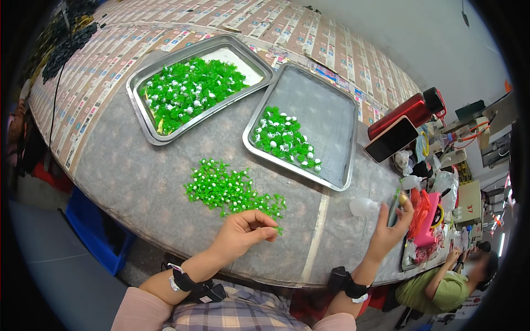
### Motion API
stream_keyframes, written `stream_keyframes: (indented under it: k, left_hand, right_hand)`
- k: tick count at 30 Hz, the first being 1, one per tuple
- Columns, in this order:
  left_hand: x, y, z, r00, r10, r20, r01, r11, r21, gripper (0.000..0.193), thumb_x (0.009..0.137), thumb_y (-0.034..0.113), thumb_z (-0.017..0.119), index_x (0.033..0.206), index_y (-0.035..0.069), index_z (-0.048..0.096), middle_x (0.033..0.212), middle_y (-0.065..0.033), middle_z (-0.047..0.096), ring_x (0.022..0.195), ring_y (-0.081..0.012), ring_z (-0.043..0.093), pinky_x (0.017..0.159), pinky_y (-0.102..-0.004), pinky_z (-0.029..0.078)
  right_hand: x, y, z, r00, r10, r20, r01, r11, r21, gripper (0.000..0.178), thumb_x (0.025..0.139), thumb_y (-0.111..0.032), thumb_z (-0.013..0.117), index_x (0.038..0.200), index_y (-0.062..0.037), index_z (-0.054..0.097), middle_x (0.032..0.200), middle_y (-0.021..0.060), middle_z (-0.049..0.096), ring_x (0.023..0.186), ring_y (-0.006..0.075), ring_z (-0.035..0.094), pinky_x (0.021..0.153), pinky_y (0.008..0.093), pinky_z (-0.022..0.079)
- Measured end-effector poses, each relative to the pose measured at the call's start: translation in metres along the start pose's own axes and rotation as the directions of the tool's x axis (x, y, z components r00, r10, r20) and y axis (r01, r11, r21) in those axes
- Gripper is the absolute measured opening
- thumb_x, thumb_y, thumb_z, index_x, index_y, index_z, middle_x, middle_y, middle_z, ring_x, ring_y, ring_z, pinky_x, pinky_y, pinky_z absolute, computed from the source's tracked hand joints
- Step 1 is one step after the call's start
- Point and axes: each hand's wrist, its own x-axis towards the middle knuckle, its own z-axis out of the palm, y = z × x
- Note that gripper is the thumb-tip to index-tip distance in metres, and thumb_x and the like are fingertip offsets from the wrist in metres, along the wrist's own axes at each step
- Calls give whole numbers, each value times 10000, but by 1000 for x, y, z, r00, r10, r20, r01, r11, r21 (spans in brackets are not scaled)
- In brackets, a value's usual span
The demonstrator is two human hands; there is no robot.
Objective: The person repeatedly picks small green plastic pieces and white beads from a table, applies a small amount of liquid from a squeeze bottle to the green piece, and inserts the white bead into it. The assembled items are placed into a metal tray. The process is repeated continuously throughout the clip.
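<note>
A loose heap of small green plastic pieces (232, 190), many with a white bead on them and far too many to count, lies on the grey table cover (138, 176) just ahead of the person. The left hand (243, 231) rests at the near edge of that heap, its fingers curled in with thumb and forefinger pinched on one green piece (277, 228) at the heap's right fringe. The right hand (389, 229) is raised off to the right, well apart from the heap, its fingers spread and open near a dark flat thing (393, 208) standing at the table's right edge; whether it touches that thing cannot be told. Beyond the heap stand two metal trays: the left tray (144, 118) is packed with a dense mass of the same green and white pieces, and the right tray (331, 110) holds a smaller cluster in its near left corner, the rest of its floor bare. Further right lie one red bottle (400, 113) and one phone (391, 139) leaning against it. At the lower right another person in a green shirt (436, 289) sits below the table.
</note>
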Motion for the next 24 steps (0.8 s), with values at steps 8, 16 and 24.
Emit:
stream_keyframes:
  k: [8,16,24]
  left_hand:
    - [0,0,1,993,-57,108,49,996,78,96,752,31,573,844,6,561,778,-51,582,698,-101,564,642,-211,459]
    - [-2,-4,-4,971,-51,235,41,998,47,105,752,51,586,851,22,566,804,-20,580,744,-65,538,677,-191,433]
    - [0,-3,-5,993,82,84,-72,991,-116,101,750,27,574,848,15,552,833,-53,585,765,-110,555,699,-220,446]
  right_hand:
    - [23,-36,92,746,-75,662,-167,941,294,254,655,-61,619,863,-14,481,753,107,554,644,185,534,559,292,429]
    - [22,-58,69,702,-90,706,-436,730,527,259,681,20,568,920,-1,471,802,76,553,688,134,548,610,250,437]
    - [-38,-91,34,411,-234,881,-861,217,460,239,709,52,578,943,16,551,872,46,538,813,114,536,730,224,434]
